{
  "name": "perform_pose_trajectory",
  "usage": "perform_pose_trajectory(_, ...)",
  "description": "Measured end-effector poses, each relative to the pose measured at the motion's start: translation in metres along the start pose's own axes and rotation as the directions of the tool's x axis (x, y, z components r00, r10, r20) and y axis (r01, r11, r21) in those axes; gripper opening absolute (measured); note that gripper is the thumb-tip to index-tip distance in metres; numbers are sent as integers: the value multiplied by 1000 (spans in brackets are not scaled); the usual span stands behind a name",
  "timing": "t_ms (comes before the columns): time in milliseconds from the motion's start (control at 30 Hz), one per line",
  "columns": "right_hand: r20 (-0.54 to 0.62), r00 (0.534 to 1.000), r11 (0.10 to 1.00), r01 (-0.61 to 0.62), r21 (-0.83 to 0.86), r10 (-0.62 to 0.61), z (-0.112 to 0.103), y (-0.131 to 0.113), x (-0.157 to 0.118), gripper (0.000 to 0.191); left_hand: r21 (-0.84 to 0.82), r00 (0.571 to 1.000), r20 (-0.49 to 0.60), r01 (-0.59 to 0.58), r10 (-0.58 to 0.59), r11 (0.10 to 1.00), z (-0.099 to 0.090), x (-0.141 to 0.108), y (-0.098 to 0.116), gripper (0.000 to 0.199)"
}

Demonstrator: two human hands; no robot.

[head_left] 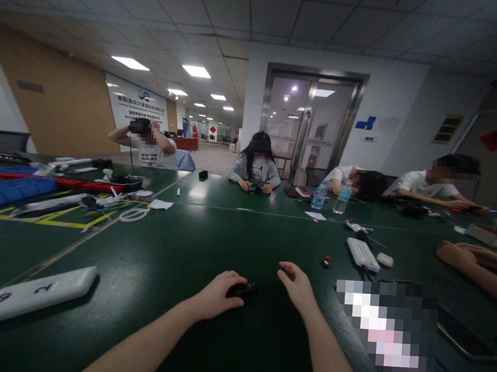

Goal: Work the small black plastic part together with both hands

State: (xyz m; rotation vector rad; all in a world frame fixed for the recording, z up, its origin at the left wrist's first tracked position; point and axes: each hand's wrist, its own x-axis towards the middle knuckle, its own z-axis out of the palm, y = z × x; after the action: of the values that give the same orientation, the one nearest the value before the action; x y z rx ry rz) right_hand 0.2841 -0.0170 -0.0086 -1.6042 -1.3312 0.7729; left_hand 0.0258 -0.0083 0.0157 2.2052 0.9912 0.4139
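Note:
My left hand (216,296) rests on a small black object (242,290) on the dark green table (176,260), with its fingers curled over the object's left end. The object's shape is hard to make out. My right hand (296,288) hovers just to the right of it, fingers apart, holding nothing. Beyond my right hand lie a small red and black piece (325,262), a white power strip (363,255) and a pale oval object (385,260). A pixelated patch (385,329) hides whatever lies to my right.
A white numbered board (33,296) lies at my left. A co-worker's hands (467,256) rest at the right edge. Several seated people, water bottles (342,198), cables and a blue tray (15,189) occupy the far table.

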Motion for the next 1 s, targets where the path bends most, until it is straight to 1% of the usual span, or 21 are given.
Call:
perform_pose_trajectory(100,-34,999,1000,-21,1,21,0,-1,-1,39,-20,1000,0,-5,5,1000,1,0,-3,47)
perform_pose_trajectory(233,-22,999,999,-42,-25,41,-1,-6,-4,40,-44,1000,-13,3,-4,999,3,-1,-5,47)
perform_pose_trajectory(433,-30,999,999,-43,-14,43,-2,-8,-4,40,-42,999,-32,-6,4,999,3,-1,-7,48)
perform_pose_trajectory(667,-30,999,998,-36,-47,34,-1,-4,-1,42,-29,998,-28,-50,49,998,2,-2,-6,48)
perform_pose_trajectory(767,-20,998,998,-53,-44,52,-1,-5,-2,42,-20,998,-29,-65,64,998,2,-2,-6,48)
perform_pose_trajectory(1000,-10,995,991,-100,-86,99,-3,-12,-6,38,-20,999,-28,-36,35,999,1,-3,-4,48)
